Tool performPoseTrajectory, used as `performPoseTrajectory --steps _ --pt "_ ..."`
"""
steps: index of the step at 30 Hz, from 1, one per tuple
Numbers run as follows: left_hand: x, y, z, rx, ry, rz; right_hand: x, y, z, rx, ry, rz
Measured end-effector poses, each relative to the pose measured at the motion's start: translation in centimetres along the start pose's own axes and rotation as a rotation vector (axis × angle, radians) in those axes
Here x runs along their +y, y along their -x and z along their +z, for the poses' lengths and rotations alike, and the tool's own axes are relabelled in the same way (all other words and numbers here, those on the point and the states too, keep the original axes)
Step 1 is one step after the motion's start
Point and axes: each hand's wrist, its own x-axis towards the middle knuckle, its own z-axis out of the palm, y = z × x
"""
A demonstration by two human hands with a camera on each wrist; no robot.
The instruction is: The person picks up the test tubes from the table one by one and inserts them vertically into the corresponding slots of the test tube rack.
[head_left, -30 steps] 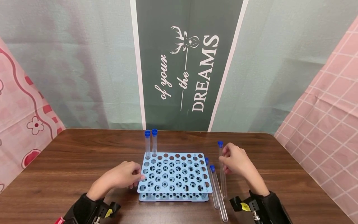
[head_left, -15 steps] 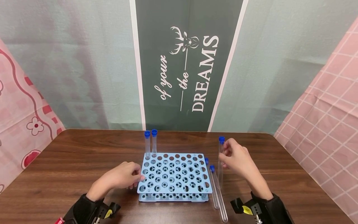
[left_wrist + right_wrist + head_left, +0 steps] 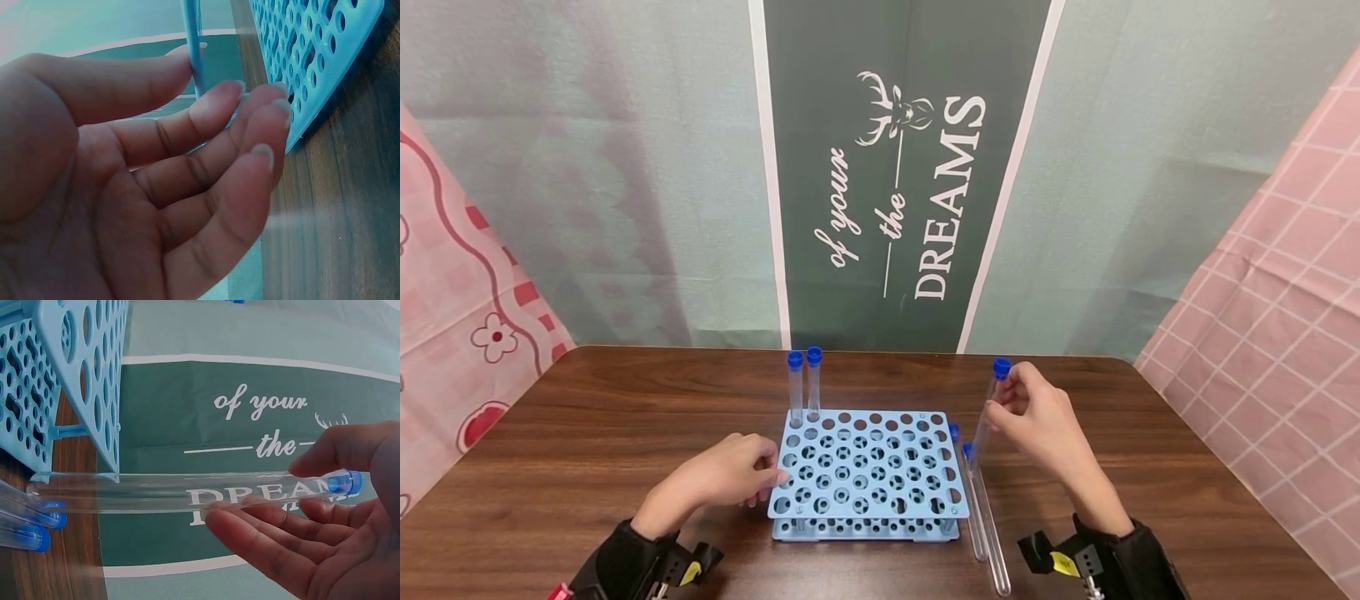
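The right hand [image 3: 1037, 421] pinches a clear plastic test tube with a blue cap [image 3: 987, 408] near its capped end, holding it tilted above the brown wooden table [image 3: 587, 433], just right of the light blue perforated plastic tube rack [image 3: 868, 467]. The left hand [image 3: 726, 475] rests fingertips against the rack's left edge, fingers loosely bent, gripping nothing. Two capped tubes [image 3: 803, 387] stand upright in the rack's far left corner; more capped tubes [image 3: 981, 508] lie on the table at its right.
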Motion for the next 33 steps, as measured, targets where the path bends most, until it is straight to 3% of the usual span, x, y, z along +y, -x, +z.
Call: performPoseTrajectory --steps 6,18,33 --pt "-0.19 -0.01 0.06 0.011 -0.003 0.025 0.09 0.02 0.1 -0.008 -0.031 -0.007" --pt "-0.19 0.02 0.02 0.004 0.001 0.035 0.75 -0.05 0.55 -0.034 0.013 -0.02" --pt "-0.1 0.03 -0.09 0.004 0.001 0.033 0.45 -0.15 0.63 -0.01 0.015 -0.043"
